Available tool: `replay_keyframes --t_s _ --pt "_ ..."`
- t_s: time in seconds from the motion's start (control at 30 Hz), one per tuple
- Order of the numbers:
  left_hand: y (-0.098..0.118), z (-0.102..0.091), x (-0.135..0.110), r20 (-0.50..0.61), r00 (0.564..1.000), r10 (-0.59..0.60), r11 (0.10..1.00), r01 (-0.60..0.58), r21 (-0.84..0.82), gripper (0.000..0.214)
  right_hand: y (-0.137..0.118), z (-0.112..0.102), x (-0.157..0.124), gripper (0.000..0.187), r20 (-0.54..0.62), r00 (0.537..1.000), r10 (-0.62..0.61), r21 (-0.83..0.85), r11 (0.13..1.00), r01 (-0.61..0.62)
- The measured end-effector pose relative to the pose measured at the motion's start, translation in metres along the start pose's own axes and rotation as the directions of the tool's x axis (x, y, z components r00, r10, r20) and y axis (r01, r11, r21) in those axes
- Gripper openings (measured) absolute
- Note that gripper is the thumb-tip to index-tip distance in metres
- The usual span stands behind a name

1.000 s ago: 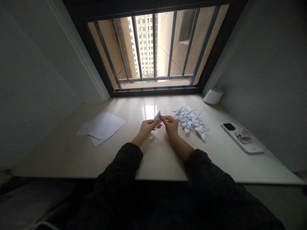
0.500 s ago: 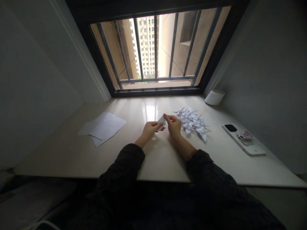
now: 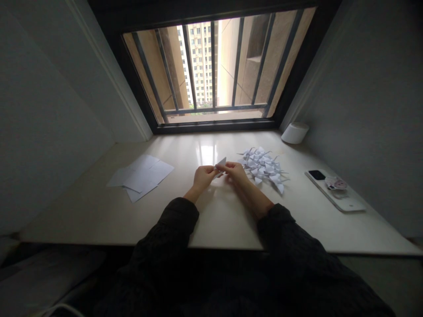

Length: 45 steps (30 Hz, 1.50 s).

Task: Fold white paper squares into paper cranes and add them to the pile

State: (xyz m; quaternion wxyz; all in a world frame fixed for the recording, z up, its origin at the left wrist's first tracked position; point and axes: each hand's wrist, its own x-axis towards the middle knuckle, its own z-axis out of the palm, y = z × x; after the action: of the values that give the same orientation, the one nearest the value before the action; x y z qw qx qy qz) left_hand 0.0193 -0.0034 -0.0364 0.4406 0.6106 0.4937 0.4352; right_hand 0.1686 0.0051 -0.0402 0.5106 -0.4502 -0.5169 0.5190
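Observation:
Both hands meet just above the middle of a pale desk (image 3: 99,211). My left hand (image 3: 203,177) and my right hand (image 3: 235,172) each pinch a small folded piece of white paper (image 3: 221,162) between fingertips, its pointed corner sticking up. A heap of several folded white paper cranes (image 3: 264,168) lies just right of my right hand. A loose stack of flat white sheets (image 3: 141,177) lies to the left of my left hand. Dark sleeves cover both forearms.
A white phone (image 3: 334,196) with a round sticker lies face down at the right. A white round container (image 3: 294,132) stands in the back right corner. A barred window (image 3: 211,70) closes the far edge; walls flank the desk.
The folded paper has been turned between the fingertips, so less of it shows and its point now leans right. Both hands stay in nearly the same place.

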Motion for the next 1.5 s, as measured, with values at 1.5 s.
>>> replay_keyframes --t_s 1.5 --pt "0.013 -0.005 0.001 0.201 0.974 -0.107 0.982 0.135 -0.129 0.04 0.004 0.002 -0.001 0.039 -0.364 0.91 -0.197 -0.077 0.98 0.182"
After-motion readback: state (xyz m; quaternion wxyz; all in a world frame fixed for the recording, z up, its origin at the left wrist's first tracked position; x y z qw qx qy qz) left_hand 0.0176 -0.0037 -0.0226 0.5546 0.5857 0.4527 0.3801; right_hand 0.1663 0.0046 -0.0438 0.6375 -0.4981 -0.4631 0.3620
